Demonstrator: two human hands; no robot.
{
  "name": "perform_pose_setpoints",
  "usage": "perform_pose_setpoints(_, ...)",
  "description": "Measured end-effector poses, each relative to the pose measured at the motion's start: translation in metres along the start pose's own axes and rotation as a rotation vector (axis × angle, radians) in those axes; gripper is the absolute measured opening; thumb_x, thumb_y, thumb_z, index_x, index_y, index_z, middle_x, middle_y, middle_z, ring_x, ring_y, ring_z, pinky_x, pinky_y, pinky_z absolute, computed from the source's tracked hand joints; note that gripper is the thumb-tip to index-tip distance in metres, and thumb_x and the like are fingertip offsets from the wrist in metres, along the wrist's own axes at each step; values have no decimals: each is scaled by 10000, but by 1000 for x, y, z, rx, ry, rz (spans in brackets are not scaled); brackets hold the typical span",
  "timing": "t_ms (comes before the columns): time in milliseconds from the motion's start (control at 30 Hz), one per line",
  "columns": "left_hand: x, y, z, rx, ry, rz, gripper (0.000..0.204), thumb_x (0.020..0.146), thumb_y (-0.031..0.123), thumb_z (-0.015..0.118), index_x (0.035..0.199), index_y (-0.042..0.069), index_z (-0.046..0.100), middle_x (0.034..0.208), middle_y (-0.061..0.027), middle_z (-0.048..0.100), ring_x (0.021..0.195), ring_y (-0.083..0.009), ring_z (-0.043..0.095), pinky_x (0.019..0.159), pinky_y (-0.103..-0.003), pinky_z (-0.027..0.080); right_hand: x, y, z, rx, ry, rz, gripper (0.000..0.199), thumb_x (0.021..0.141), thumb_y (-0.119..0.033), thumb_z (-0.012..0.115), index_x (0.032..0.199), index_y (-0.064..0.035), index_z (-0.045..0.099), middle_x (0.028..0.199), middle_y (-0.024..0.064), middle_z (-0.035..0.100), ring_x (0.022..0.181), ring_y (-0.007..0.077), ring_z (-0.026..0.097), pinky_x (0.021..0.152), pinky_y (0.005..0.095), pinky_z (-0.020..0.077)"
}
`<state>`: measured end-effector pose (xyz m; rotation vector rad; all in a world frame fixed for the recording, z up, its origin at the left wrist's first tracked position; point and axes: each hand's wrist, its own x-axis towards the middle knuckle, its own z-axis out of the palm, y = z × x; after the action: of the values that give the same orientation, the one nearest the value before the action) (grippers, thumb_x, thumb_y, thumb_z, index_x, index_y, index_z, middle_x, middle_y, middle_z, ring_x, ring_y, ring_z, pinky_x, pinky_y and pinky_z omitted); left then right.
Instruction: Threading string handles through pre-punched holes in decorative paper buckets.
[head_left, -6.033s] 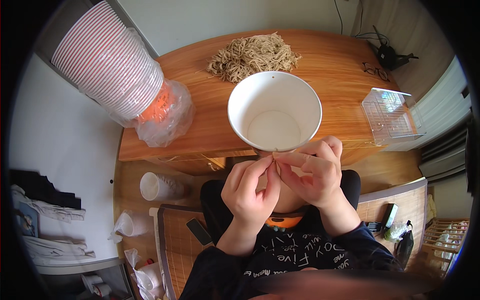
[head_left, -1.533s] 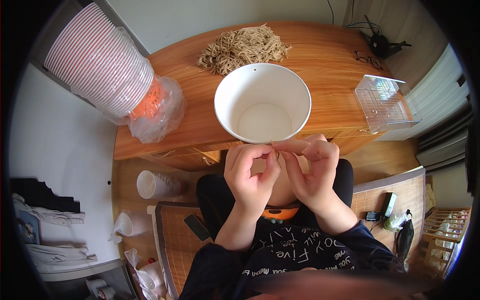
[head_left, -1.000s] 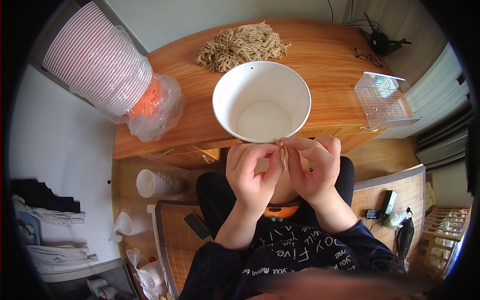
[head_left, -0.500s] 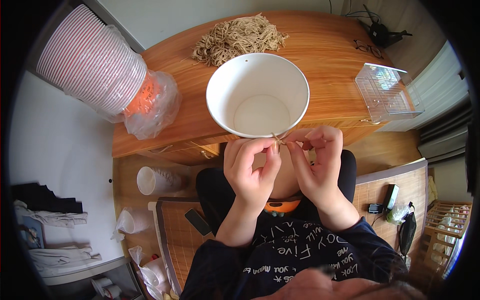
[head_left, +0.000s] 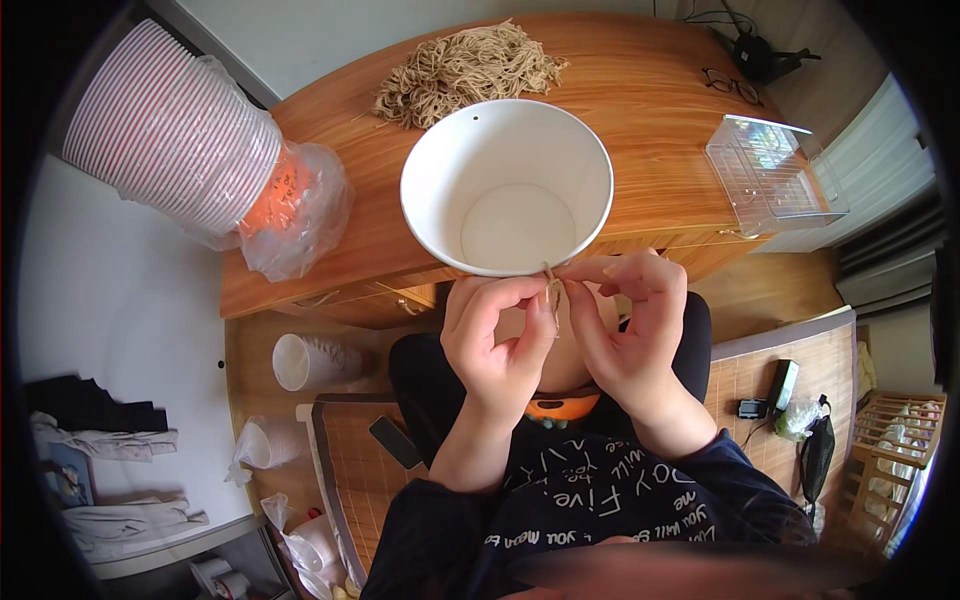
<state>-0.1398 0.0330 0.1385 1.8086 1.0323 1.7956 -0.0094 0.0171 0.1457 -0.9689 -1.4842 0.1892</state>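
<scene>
A white paper bucket (head_left: 510,190) is at the front edge of the wooden desk, its open mouth facing me. A small dark hole shows near its far rim. At the near rim, a short tan string (head_left: 553,290) comes over the edge and dangles between my hands. My left hand (head_left: 500,335) pinches the string between thumb and index finger. Close beside it, my right hand (head_left: 625,315) is closed too, thumb and index finger pressed together at the string. Exactly how the string is twisted or knotted there is too small to make out.
A heap of tan strings (head_left: 470,75) lies behind the bucket. At the left leans a tall stack of nested buckets (head_left: 175,130) in clear plastic. A clear acrylic box (head_left: 770,175) and eyeglasses (head_left: 732,86) are at the right. Another white bucket (head_left: 315,363) stands on the floor.
The string now hangs down between my fingertips, where before a small crossing of it showed. My right fingers have come slightly closer to the left ones. The view has shifted a little.
</scene>
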Motion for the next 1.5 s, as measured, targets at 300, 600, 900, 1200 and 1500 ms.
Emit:
perform_pose_setpoints(300, -3, -2, 0, 78, 10, 34, 193, 747, -69, 737, 906, 31, 694, 866, -59, 686, 769, -187, 628, 695, -284, 496, -2, -1, 2, -36, 14, -2, 433, 734, 31, 771, 1071, -59, 515, 911, 26, 692, 709, 168, 552, 665, 304, 411)
perform_pose_setpoints(600, 0, -2, 0, 217, -2, 178, 162, 765, -73, 729, 895, 17, 691, 832, -62, 653, 726, -187, 589, 659, -281, 473, 2, 2, 0, -198, 30, -124, 463, 667, 25, 771, 1069, -83, 568, 908, -20, 679, 706, 177, 553, 684, 322, 378)
perform_pose_setpoints(900, 0, -2, 1, 326, 46, 210, 264, 688, -31, 797, 903, 102, 721, 841, 8, 694, 764, -195, 596, 707, -311, 459, 7, 1, -1, -297, 42, -226, 458, 659, 29, 760, 1067, -97, 594, 939, -50, 679, 725, 170, 561, 700, 317, 384)
perform_pose_setpoints(1200, 1, -1, 1, 314, 42, 189, 255, 695, -34, 781, 904, 99, 721, 848, 6, 698, 767, -201, 600, 720, -313, 457, 0, 6, -4, -239, 32, -155, 427, 674, 45, 764, 1043, -86, 594, 924, -15, 671, 736, 191, 571, 684, 326, 398)
perform_pose_setpoints(1500, -2, -2, 2, 255, 32, 128, 261, 688, -52, 764, 901, 89, 712, 864, -18, 697, 799, -228, 624, 724, -330, 479, 1, -4, -6, -141, 28, -33, 399, 696, 36, 765, 1037, -67, 586, 923, 17, 690, 720, 196, 572, 664, 322, 418)
